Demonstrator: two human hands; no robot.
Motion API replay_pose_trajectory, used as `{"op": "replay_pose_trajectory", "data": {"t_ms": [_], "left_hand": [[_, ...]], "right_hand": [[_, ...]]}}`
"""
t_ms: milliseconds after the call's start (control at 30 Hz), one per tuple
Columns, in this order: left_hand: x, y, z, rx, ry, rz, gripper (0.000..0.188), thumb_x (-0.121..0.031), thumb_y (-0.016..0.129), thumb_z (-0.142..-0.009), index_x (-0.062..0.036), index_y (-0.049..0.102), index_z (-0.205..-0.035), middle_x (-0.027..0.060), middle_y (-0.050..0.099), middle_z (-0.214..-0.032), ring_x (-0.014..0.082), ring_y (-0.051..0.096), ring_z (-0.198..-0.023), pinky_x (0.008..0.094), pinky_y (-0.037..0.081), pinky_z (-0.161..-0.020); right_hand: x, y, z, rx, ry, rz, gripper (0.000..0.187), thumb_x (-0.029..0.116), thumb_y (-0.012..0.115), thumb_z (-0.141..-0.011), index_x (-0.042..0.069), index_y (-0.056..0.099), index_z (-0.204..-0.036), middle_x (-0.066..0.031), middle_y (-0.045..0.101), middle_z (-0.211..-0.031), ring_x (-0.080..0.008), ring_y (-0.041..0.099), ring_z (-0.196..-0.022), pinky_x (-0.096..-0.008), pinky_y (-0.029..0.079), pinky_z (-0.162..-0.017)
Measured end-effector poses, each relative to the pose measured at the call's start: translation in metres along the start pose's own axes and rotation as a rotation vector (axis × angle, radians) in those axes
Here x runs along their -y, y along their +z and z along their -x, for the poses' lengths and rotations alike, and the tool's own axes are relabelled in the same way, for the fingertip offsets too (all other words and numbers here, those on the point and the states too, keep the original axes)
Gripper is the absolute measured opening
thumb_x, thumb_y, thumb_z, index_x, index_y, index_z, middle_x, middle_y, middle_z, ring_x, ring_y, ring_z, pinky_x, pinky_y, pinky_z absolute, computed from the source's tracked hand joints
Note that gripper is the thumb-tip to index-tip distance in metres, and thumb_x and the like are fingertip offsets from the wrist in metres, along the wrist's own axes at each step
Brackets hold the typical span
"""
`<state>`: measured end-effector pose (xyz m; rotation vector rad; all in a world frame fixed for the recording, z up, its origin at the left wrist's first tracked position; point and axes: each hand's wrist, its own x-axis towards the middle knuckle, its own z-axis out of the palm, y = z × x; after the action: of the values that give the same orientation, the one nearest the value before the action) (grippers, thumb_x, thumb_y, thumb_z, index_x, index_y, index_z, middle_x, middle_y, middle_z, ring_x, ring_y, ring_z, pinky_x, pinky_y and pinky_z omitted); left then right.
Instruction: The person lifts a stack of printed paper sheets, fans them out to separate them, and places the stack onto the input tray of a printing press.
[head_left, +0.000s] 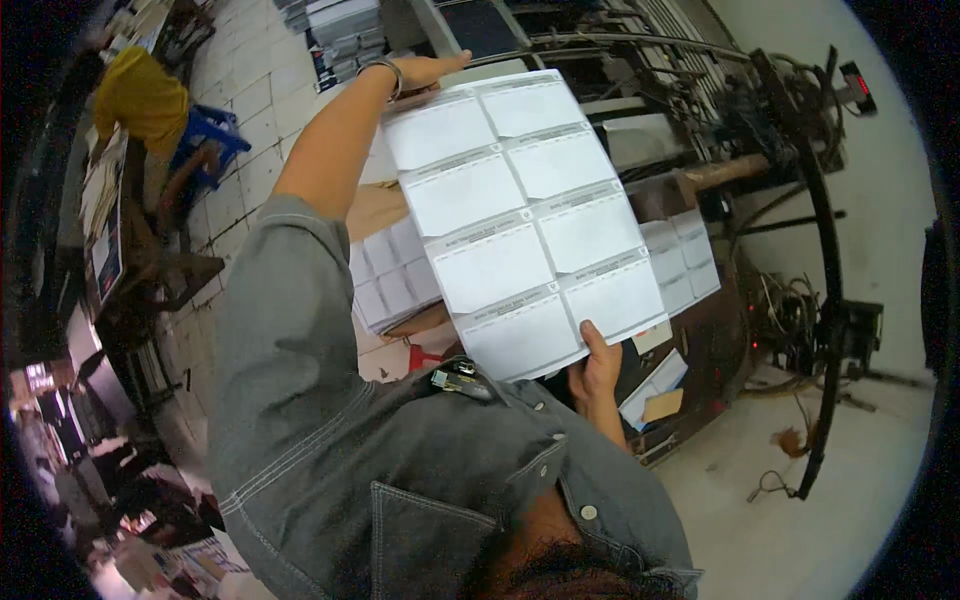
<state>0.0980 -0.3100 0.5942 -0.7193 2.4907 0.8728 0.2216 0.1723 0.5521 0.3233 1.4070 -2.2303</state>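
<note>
A stack of large white sheets (pixel 525 215), printed with repeated blank panels and grey bands, is raised at a slant in front of me. My right hand (pixel 598 375) grips its near right corner, thumb on top and fingers underneath. At the far left corner, my left hand (pixel 425 75) lies against the edge with its fingers stretched out straight. A bracelet (pixel 385 70) circles that wrist. Partly covered by the raised sheets, a pile of similar printed sheets (pixel 395 275) rests on the left, with brown wrapping paper (pixel 378 210) beside it.
A dark machine (pixel 690 110) with bars and rollers stands on the right, with more printed sheets (pixel 682 258) at its near side. Loose papers and a tan piece (pixel 662 405) lie lower right. Paper stacks (pixel 345 45) stand far off. A person in yellow (pixel 145 95) is near a blue stool (pixel 212 140).
</note>
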Motion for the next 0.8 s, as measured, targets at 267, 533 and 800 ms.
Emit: {"op": "replay_pose_trajectory", "data": {"t_ms": [267, 533, 800], "left_hand": [[0.085, 0.017, 0.069, 0.213, -0.141, 0.916, 0.105, -0.087, 0.025, -0.063, 0.0035, 0.056, -0.105, 0.0128, 0.061, -0.096, 0.0156, 0.058, -0.075, 0.0251, 0.045, -0.059], [0.088, 0.092, 0.110, -0.012, 0.182, 1.651, 0.075, -0.061, 0.048, -0.079, 0.0018, 0.045, -0.120, 0.0140, 0.057, -0.106, 0.0181, 0.060, -0.088, 0.0297, 0.050, -0.077], [0.069, 0.100, 0.112, -0.304, 0.079, 1.446, 0.044, -0.031, 0.066, -0.078, 0.0044, 0.058, -0.102, 0.0117, 0.061, -0.097, 0.0169, 0.061, -0.082, 0.0268, 0.051, -0.074]], "right_hand": [[0.003, 0.008, 0.006, -0.044, 0.036, -0.001, 0.053, 0.001, 0.060, -0.075, -0.004, 0.038, -0.123, -0.0145, 0.051, -0.113, -0.0257, 0.052, -0.102, -0.0366, 0.042, -0.089], [0.002, 0.001, 0.005, -0.076, 0.055, 0.091, 0.053, 0.005, 0.061, -0.077, -0.004, 0.037, -0.123, -0.0144, 0.051, -0.113, -0.0261, 0.052, -0.101, -0.0360, 0.044, -0.086], [0.003, 0.004, 0.006, -0.070, 0.051, 0.110, 0.053, 0.005, 0.060, -0.077, -0.004, 0.037, -0.124, -0.0132, 0.051, -0.115, -0.0258, 0.052, -0.103, -0.0358, 0.044, -0.088]]}}
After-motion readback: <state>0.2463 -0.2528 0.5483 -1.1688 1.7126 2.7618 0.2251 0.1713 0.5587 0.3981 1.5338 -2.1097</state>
